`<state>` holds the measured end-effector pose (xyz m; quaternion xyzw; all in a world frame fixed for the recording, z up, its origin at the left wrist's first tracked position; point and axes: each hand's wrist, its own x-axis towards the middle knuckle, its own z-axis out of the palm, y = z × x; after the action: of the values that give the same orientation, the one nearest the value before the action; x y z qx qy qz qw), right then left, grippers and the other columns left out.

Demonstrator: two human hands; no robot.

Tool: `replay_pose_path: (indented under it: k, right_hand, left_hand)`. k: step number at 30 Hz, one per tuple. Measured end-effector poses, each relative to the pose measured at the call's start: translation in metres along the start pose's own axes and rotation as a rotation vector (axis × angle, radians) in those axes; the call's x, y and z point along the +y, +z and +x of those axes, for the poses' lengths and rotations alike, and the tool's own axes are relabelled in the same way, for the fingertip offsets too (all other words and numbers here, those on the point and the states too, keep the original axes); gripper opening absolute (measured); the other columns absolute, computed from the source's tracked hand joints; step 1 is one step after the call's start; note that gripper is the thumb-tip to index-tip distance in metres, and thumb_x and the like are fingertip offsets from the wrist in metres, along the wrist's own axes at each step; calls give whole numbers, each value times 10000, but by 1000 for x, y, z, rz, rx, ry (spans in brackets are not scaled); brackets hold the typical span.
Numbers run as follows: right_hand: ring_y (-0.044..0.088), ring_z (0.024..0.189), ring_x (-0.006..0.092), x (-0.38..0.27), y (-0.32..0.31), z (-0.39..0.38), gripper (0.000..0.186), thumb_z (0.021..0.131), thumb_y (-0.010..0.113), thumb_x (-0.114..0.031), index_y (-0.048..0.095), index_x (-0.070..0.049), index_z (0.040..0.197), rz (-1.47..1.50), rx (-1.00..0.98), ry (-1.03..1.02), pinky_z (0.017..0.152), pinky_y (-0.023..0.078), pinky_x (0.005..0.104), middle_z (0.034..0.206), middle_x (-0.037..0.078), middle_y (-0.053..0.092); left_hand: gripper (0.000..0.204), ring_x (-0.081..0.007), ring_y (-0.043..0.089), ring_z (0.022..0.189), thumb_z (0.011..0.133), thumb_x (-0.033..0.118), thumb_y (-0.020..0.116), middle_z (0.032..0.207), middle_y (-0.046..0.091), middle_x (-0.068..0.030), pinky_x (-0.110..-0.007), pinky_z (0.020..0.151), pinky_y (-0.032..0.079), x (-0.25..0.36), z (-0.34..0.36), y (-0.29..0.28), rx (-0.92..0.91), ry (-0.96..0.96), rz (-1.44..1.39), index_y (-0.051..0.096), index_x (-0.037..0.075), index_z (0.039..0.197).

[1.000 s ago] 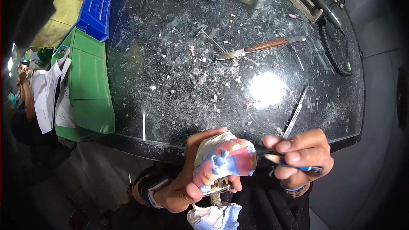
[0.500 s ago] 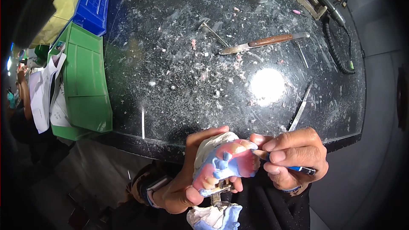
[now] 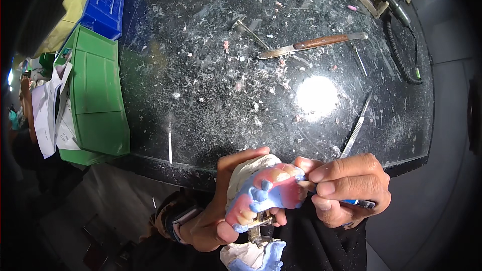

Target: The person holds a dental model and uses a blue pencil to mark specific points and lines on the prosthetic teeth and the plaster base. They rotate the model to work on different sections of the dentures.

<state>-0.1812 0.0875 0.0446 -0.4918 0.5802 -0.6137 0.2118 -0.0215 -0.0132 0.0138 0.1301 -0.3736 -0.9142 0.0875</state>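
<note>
At the near edge of the dark worktop (image 3: 211, 95), the left hand (image 3: 211, 221) grips a half-trimmed pink denture model (image 3: 266, 190) while the right hand (image 3: 346, 190) pinches a small tool (image 3: 359, 203) against it, shavings already scattered.

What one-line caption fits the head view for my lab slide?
Left hand holds a pink-and-blue denture model while the right hand works a thin tool against it.

A: Left hand (image 3: 213, 221)?
B: Palm up at the counter's near edge, fingers curled, thumb raised, wrist bent inward.
A: Right hand (image 3: 346, 190)?
B: Fingers pinched together, knuckles up, fingertips meeting the left's.
</note>
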Motion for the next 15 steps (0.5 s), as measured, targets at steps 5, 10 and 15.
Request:
replay_pose_path:
  k: [5,10,15]
  right_hand:
    - [616,877,288,2,5,-2,189,699,668,13,598,1,875,66,73,9,689,560,307,876,142,589]
    - [608,895,297,1,0,0,243,688,672,18,594,6,918,65,15,-10,712,556,307,899,145,585]
    - [598,921,295,2,-4,2,301,680,677,9,586,11,967,47,-59,-45,737,550,305,923,149,585]
  left_hand:
    - [908,-216,540,893,769,631,416,1261,329,-200,-356,820,425,-5,0,-1,-16,12,-2,13,14,1298]
    - [940,-267,543,990,692,726,433,1137,505,-157,-356,945,383,-3,-1,13,199,17,-24,257,-12,1246]
    - [968,-304,571,908,710,684,468,1142,481,-192,-401,827,474,0,1,13,206,-6,39,153,-44,1267]
